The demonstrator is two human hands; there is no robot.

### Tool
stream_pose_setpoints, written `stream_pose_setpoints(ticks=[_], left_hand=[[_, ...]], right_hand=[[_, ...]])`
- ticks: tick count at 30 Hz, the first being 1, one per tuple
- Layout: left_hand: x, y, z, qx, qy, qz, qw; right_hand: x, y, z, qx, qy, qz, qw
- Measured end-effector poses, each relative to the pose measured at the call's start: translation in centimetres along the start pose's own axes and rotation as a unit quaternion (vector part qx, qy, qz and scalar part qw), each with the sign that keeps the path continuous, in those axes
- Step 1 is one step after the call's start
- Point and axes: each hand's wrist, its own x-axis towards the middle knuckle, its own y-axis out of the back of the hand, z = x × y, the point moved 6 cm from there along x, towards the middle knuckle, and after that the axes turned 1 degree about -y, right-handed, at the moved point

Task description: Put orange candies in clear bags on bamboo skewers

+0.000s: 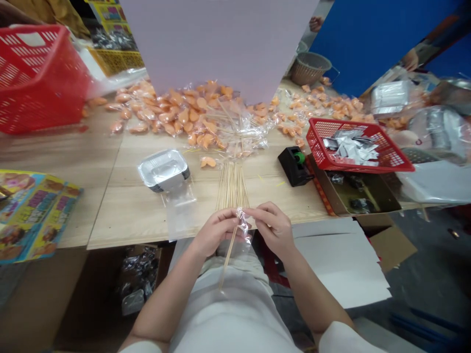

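My left hand [216, 231] is closed around thin wooden sticks [228, 255] and the side of a small clear plastic bag [243, 226], just off the table's front edge. The sticks slant down toward my lap. On the other side, my right hand [275, 229] has its thumb and fingers closed at the bag's upper part. Whether the sticks are inside the bag or behind it, I cannot tell. Right beyond my hands, a fanned bundle of wooden sticks [232, 186] lies on the table. More sticks and clear bags [243, 130] lie farther back.
Wrapped orange pieces [187, 115] are heaped at the back. Stacked foil trays [164, 169] and flat clear bags [180, 211] lie left, a tape dispenser [294, 165] right. A red basket [397, 159] holds silvery packets; a taller red basket [47, 93] stands far left. A purple panel [221, 44] rises behind.
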Motion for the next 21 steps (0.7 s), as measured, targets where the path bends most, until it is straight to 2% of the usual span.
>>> stream_pose_setpoints(ticks=[5, 11, 13, 15, 16, 19, 20, 21], left_hand=[[-0.1, -0.2, 0.3, -0.011, -0.009, -0.008, 1.0], [0.2, -0.2, 0.4, 0.063, -0.041, 0.059, 0.995], [0.3, 0.0, 0.5, 0.065, -0.049, 0.086, 0.993], [0.4, 0.1, 0.7, 0.067, -0.055, 0.114, 0.99], [0.4, 0.2, 0.7, 0.071, -0.056, 0.126, 0.988], [0.3, 0.4, 0.7, 0.09, -0.06, 0.144, 0.984], [0.3, 0.5, 0.7, 0.091, -0.06, 0.145, 0.983], [0.3, 0.7, 0.6, 0.087, -0.06, 0.146, 0.984]], right_hand=[[0.1, 0.2, -0.3, -0.018, 0.006, 0.0, 1.0], [-0.5, 0.3, 0.3, -0.031, -0.007, -0.004, 0.999], [-0.6, 0.9, 1.4, -0.004, -0.062, 0.028, 0.998], [-0.8, 1.4, 2.9, 0.073, -0.151, 0.065, 0.984], [-0.8, 1.2, 3.6, 0.117, -0.2, 0.06, 0.971], [-0.4, -0.7, 4.9, 0.165, -0.302, -0.033, 0.938], [-0.2, -1.0, 5.3, 0.152, -0.322, -0.043, 0.933], [0.0, -1.0, 5.8, 0.138, -0.339, -0.024, 0.93]])
